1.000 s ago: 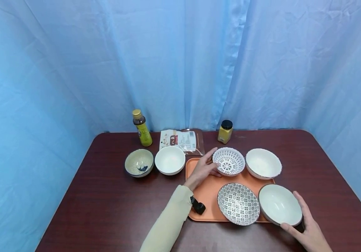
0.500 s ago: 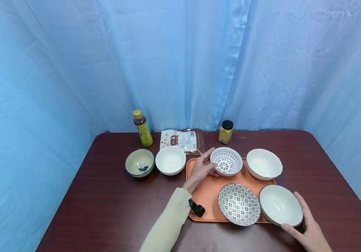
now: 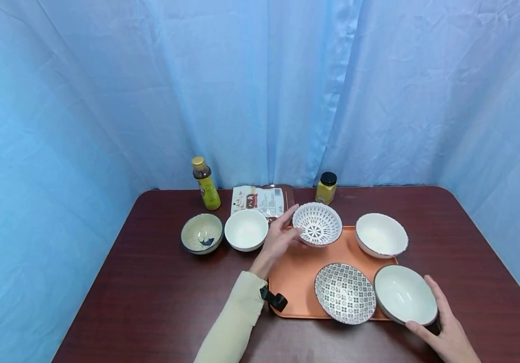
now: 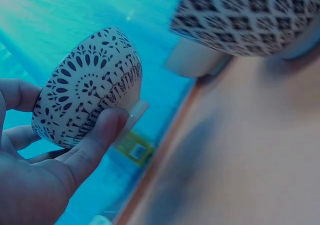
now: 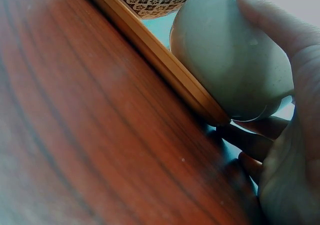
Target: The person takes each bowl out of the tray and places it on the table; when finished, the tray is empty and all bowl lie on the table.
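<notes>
My left hand (image 3: 279, 241) pinches the left side of a small white bowl with a dark radial pattern (image 3: 317, 224). In the left wrist view that small bowl (image 4: 92, 87) is raised off the orange tray (image 3: 294, 282), thumb on its outer wall. At the tray's front right corner, my right hand (image 3: 448, 322) grips a pale bowl with a dark rim (image 3: 405, 295). The right wrist view has the thumb on the wall of this pale bowl (image 5: 227, 55) and the other fingers low beside it. Between the hands sits a grey-checked bowl (image 3: 345, 293) on the tray.
A white bowl (image 3: 381, 235) stands at the tray's back right. Left of the tray are a plain white bowl (image 3: 246, 230) and a fish-painted bowl (image 3: 202, 234). Behind stand a bottle (image 3: 206, 184), a food packet (image 3: 260, 200) and a yellow jar (image 3: 325, 189).
My left hand has lifted the small patterned bowl and moved it left, toward the tray's back left. The right hand and the pale bowl have stayed in place.
</notes>
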`<state>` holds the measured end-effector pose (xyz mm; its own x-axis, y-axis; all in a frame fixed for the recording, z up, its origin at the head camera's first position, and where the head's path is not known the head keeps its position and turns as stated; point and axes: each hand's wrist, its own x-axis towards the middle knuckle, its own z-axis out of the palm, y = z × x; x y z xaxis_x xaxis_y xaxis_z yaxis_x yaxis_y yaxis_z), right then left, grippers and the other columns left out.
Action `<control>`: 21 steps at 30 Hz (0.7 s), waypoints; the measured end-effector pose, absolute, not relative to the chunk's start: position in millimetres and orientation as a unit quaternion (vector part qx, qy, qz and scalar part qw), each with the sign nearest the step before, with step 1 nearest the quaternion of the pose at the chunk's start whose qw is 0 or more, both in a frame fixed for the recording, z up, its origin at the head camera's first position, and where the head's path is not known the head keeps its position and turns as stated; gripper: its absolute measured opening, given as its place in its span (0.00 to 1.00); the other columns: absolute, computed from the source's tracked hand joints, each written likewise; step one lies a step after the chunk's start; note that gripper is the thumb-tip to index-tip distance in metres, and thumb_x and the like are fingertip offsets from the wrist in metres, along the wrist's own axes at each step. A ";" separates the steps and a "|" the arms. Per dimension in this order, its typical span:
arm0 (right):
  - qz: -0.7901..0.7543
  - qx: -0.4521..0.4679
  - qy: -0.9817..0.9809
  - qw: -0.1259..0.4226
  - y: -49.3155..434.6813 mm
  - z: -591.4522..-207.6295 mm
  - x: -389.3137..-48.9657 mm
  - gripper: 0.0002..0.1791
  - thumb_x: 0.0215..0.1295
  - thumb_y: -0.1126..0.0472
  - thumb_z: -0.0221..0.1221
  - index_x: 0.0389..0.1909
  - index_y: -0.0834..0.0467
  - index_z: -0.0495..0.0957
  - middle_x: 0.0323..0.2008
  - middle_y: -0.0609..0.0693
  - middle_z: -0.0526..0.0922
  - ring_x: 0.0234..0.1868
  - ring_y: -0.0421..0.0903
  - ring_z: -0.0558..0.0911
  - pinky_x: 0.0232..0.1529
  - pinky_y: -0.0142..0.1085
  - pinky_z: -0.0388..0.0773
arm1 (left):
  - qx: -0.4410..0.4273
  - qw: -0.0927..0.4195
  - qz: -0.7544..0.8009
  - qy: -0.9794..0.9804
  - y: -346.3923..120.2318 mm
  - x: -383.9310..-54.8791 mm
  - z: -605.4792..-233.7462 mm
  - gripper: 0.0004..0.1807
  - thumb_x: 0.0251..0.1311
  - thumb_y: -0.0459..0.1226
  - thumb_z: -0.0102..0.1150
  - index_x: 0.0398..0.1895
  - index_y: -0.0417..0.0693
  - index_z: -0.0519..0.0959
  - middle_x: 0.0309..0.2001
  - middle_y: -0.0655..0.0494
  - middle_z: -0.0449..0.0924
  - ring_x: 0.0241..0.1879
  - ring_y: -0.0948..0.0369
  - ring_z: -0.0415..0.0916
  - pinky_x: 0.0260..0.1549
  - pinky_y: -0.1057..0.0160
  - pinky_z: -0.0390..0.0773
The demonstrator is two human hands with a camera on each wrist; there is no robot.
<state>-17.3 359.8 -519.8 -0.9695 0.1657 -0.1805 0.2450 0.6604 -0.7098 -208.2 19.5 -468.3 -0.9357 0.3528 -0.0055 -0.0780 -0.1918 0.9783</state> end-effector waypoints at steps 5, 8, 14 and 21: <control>-0.399 0.112 0.909 0.045 361.0 -520.5 -16.2 0.58 0.68 0.48 0.60 0.80 0.44 0.23 0.79 0.69 0.35 0.65 0.74 0.57 0.52 0.71 0.67 | 0.117 0.128 0.760 0.626 4.8 -204.7 -455.2 0.37 0.63 0.25 0.50 0.78 0.51 0.60 0.72 0.37 0.67 0.34 0.60 0.82 0.44 0.38 0.85; -0.400 0.110 0.909 0.043 361.0 -520.7 -15.7 0.58 0.68 0.48 0.60 0.80 0.44 0.23 0.79 0.69 0.35 0.65 0.73 0.57 0.52 0.71 0.67 | 0.121 0.126 0.766 0.618 -4.5 -203.5 -449.5 0.38 0.64 0.26 0.50 0.78 0.51 0.60 0.70 0.35 0.68 0.34 0.60 0.83 0.41 0.45 0.88; -0.400 0.103 0.909 0.044 360.0 -519.4 -16.3 0.58 0.69 0.49 0.61 0.80 0.44 0.23 0.79 0.71 0.36 0.65 0.75 0.58 0.51 0.71 0.68 | 0.127 0.117 0.778 0.604 -23.6 -201.9 -439.7 0.38 0.63 0.25 0.48 0.78 0.47 0.58 0.65 0.27 0.69 0.26 0.64 0.84 0.31 0.63 0.88; -0.399 0.103 0.910 0.039 359.3 -519.7 -15.4 0.58 0.68 0.49 0.61 0.80 0.45 0.23 0.79 0.70 0.37 0.65 0.74 0.58 0.51 0.71 0.68 | 0.112 0.100 0.764 0.627 -48.2 -201.2 -435.5 0.37 0.64 0.24 0.48 0.78 0.46 0.58 0.65 0.27 0.69 0.23 0.65 0.84 0.32 0.60 0.89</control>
<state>-15.4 359.3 -519.7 -0.9756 0.1569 -0.1534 0.2191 0.6598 -0.7188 -201.2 -48.2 -435.5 -0.9547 0.2940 0.0460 -0.0123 -0.1935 0.9810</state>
